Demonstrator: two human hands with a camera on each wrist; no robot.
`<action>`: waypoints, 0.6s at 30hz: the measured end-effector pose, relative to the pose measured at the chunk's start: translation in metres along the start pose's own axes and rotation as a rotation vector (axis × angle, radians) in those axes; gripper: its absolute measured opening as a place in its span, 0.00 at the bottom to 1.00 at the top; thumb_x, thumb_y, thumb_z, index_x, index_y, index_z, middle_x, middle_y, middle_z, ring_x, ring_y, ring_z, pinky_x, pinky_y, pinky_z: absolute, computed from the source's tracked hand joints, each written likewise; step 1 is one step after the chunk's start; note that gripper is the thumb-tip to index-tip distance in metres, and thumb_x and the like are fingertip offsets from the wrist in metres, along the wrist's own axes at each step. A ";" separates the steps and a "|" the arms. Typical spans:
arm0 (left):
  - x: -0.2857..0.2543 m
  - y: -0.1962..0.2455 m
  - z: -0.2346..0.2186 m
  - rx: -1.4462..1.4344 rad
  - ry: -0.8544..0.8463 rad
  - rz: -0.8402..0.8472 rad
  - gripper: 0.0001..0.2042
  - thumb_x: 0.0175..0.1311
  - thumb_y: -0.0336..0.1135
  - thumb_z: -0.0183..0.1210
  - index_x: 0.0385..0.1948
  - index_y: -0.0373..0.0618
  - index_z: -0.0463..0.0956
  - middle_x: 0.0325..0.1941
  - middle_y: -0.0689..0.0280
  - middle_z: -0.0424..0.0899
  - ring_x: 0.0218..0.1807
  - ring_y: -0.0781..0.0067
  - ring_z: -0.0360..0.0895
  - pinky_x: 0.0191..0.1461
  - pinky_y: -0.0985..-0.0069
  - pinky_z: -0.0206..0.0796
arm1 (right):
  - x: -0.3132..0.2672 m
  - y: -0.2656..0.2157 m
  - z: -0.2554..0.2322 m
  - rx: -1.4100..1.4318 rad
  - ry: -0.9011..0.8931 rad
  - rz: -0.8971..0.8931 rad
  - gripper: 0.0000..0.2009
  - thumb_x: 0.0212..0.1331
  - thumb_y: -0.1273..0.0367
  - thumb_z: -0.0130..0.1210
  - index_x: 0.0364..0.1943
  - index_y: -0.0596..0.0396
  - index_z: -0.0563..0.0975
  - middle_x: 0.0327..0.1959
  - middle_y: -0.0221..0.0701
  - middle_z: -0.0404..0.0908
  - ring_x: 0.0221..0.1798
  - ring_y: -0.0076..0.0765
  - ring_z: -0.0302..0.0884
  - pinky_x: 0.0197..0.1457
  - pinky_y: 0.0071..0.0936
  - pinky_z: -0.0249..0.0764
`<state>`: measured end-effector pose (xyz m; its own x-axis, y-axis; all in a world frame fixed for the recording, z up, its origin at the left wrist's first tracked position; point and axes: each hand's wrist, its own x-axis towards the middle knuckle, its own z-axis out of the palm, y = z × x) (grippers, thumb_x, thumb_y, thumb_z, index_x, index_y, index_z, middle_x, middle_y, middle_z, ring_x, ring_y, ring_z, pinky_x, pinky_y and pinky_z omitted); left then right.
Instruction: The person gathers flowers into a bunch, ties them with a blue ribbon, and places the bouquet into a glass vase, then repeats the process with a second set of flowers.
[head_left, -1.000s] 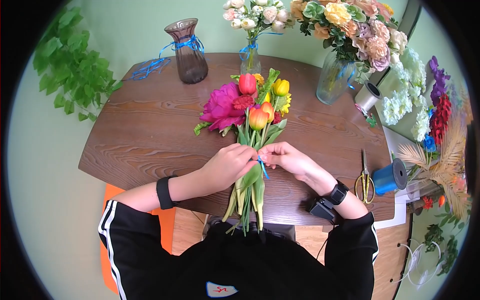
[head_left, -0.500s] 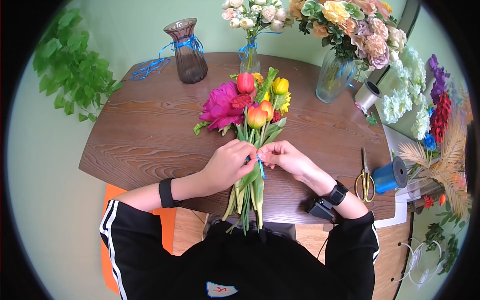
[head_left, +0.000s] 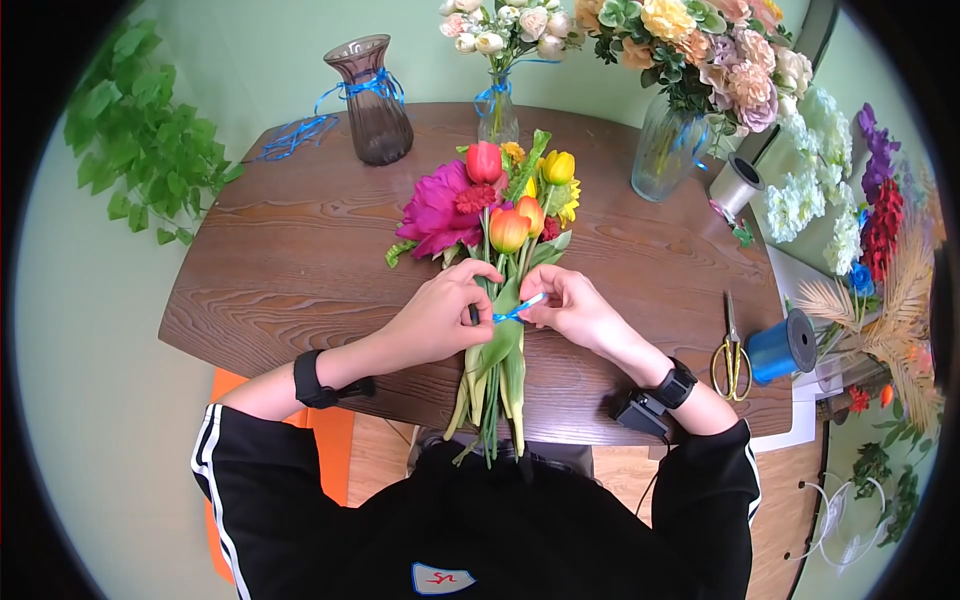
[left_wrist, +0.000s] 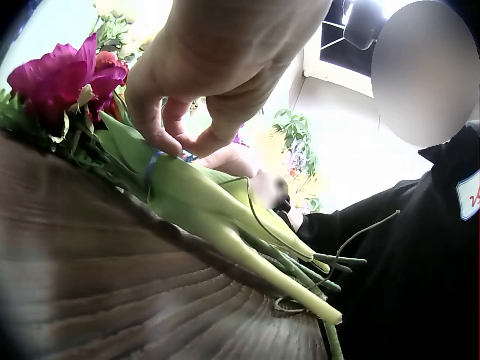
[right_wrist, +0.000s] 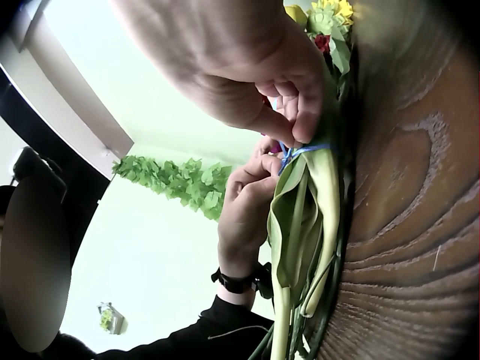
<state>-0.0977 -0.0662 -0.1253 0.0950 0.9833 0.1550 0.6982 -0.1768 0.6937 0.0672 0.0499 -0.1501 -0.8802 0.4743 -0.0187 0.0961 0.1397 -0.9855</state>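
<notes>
A bouquet of artificial flowers, with tulips and a large magenta bloom, lies on the table with its stems toward the person. Blue ribbon goes around the stems and stretches between both hands. On the left of the stems, the left hand pinches the ribbon with curled fingers. Opposite it, the right hand holds a ribbon end between thumb and fingertips, part of it standing up. In the right wrist view, the blue band crosses the stems right under the right fingertips.
Gold-handled scissors and a blue ribbon spool lie at the right. Behind stand a dark glass vase with blue ribbon, a small flower vase and a larger vase. A silver spool sits near the right edge.
The hands were close together at the ribbon; now they are apart, the left having moved left and the ribbon drawn out between them. The bouquet stays in nearly the same place.
</notes>
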 end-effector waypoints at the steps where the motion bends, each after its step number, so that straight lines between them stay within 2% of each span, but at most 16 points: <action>1: 0.000 0.000 0.000 0.004 -0.006 0.000 0.05 0.40 0.29 0.56 0.16 0.40 0.69 0.46 0.61 0.67 0.26 0.78 0.71 0.31 0.82 0.64 | 0.000 0.001 -0.001 -0.035 0.008 -0.006 0.05 0.45 0.77 0.53 0.27 0.59 0.70 0.20 0.25 0.71 0.24 0.17 0.65 0.28 0.16 0.63; 5: -0.001 -0.002 0.000 0.067 0.008 0.078 0.05 0.39 0.28 0.56 0.14 0.40 0.68 0.46 0.61 0.67 0.25 0.78 0.69 0.31 0.80 0.64 | 0.001 0.004 -0.002 -0.152 0.016 -0.066 0.06 0.43 0.76 0.54 0.25 0.58 0.68 0.18 0.26 0.70 0.22 0.17 0.64 0.26 0.19 0.62; 11: 0.002 -0.004 0.000 0.137 -0.006 0.134 0.06 0.38 0.28 0.56 0.13 0.39 0.68 0.45 0.61 0.67 0.24 0.76 0.68 0.31 0.80 0.64 | 0.001 0.001 -0.003 -0.177 0.048 -0.060 0.07 0.42 0.76 0.54 0.24 0.59 0.67 0.16 0.26 0.69 0.22 0.18 0.63 0.26 0.20 0.62; 14: 0.002 -0.002 -0.001 0.153 -0.014 0.140 0.06 0.37 0.27 0.57 0.12 0.39 0.67 0.45 0.62 0.67 0.26 0.74 0.69 0.31 0.79 0.64 | -0.001 -0.006 -0.003 -0.229 0.001 -0.050 0.07 0.46 0.79 0.52 0.23 0.57 0.65 0.20 0.19 0.65 0.24 0.10 0.61 0.26 0.12 0.61; 17: 0.003 -0.005 0.001 0.169 -0.001 0.182 0.06 0.37 0.27 0.57 0.12 0.39 0.67 0.45 0.61 0.67 0.29 0.73 0.69 0.32 0.79 0.65 | -0.001 -0.008 -0.003 -0.258 0.021 -0.060 0.08 0.45 0.79 0.52 0.22 0.56 0.63 0.19 0.19 0.64 0.23 0.10 0.59 0.24 0.12 0.59; 18: 0.003 -0.005 0.001 0.169 -0.004 0.174 0.06 0.37 0.27 0.57 0.12 0.39 0.68 0.45 0.61 0.67 0.30 0.73 0.69 0.32 0.79 0.65 | -0.002 -0.009 -0.003 -0.268 0.032 -0.051 0.08 0.44 0.78 0.53 0.22 0.57 0.64 0.18 0.22 0.66 0.22 0.14 0.61 0.25 0.16 0.60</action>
<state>-0.0999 -0.0627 -0.1287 0.2271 0.9387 0.2592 0.7796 -0.3348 0.5293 0.0692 0.0506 -0.1403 -0.8721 0.4877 0.0393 0.1758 0.3872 -0.9051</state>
